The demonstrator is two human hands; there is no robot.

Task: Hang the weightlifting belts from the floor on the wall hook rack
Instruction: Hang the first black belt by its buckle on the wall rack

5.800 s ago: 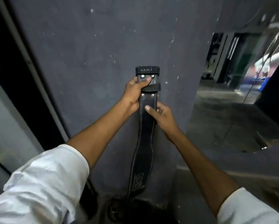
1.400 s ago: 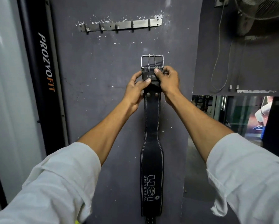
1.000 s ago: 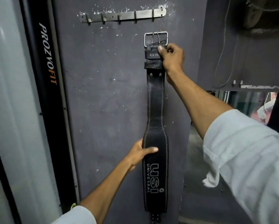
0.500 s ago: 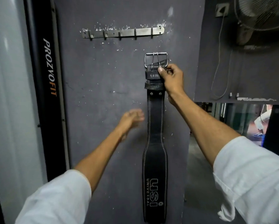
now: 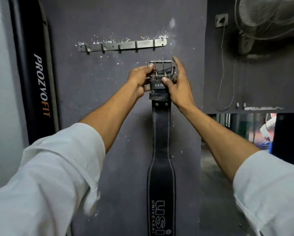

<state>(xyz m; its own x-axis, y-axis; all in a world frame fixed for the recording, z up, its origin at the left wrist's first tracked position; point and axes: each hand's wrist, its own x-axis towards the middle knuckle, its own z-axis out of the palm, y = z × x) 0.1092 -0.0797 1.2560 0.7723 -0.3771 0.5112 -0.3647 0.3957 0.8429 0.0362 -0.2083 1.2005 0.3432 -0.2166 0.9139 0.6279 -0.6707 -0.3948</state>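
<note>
A black leather weightlifting belt [image 5: 161, 150] with white stitching and a "USI UNIVERSAL" print hangs straight down against the dark grey wall. Its steel two-prong buckle [image 5: 160, 67] is at the top, a short way below the rack. My left hand [image 5: 140, 80] pinches the buckle's left side. My right hand [image 5: 178, 84] holds the belt's top from the right, thumb on the leather, fingers spread upward. The metal wall hook rack [image 5: 124, 46], a flat bar with several bare hooks, is screwed to the wall above the buckle.
A black "PROZVOFIT" upright panel [image 5: 38, 82] stands at the left of the wall. A wall fan [image 5: 270, 19] with a hanging cord [image 5: 226, 82] is at the upper right. An opening at the lower right [image 5: 236, 130] shows the gym floor beyond.
My left hand has come up from beside the strap and taken the buckle's left side. My right hand has loosened, fingers now spread. The belt sits at about the same height.
</note>
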